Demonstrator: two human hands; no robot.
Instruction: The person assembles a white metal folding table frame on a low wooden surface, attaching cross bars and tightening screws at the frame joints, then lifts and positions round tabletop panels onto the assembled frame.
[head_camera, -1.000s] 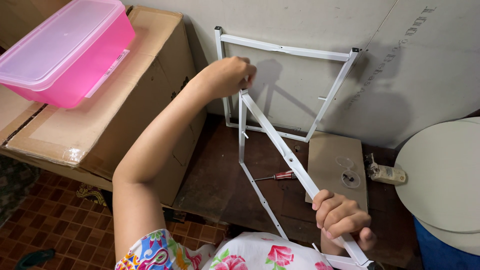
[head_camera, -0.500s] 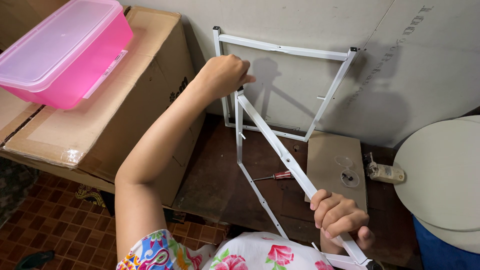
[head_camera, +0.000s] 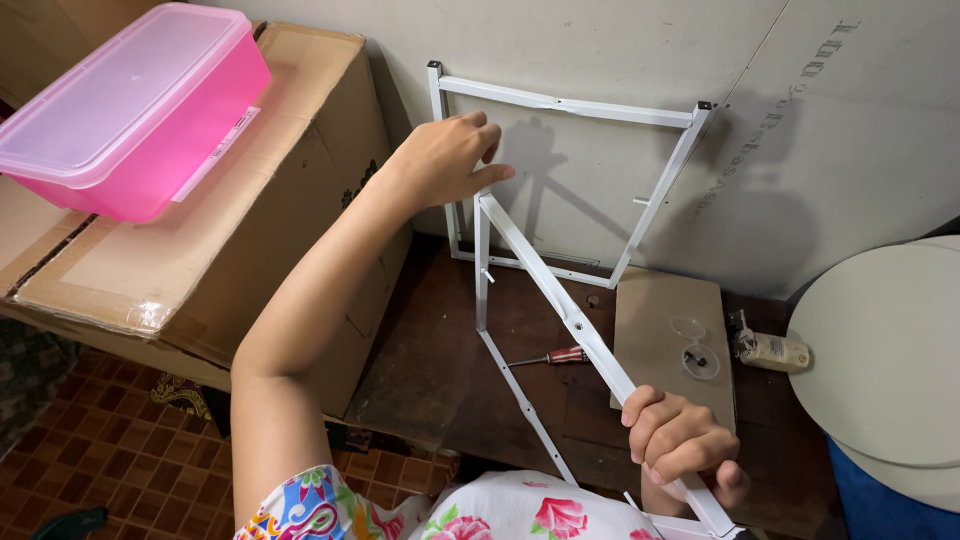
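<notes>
The white metal frame (head_camera: 545, 290) stands on edge over the dark wooden board (head_camera: 430, 350), its long top bar running from eleven o'clock down to five o'clock. The right hand (head_camera: 682, 440) is closed in a fist around the bar's lower end. The left hand (head_camera: 447, 158) rests at the bar's upper corner, loosely open, fingers (head_camera: 487, 176) touching the corner, not clamped. At twelve o'clock a second white frame (head_camera: 570, 103) leans on the wall. A red-handled screwdriver (head_camera: 550, 356) lies under the bar; a cardboard box (head_camera: 200, 240) with a pink container (head_camera: 130, 100) sits at nine o'clock.
</notes>
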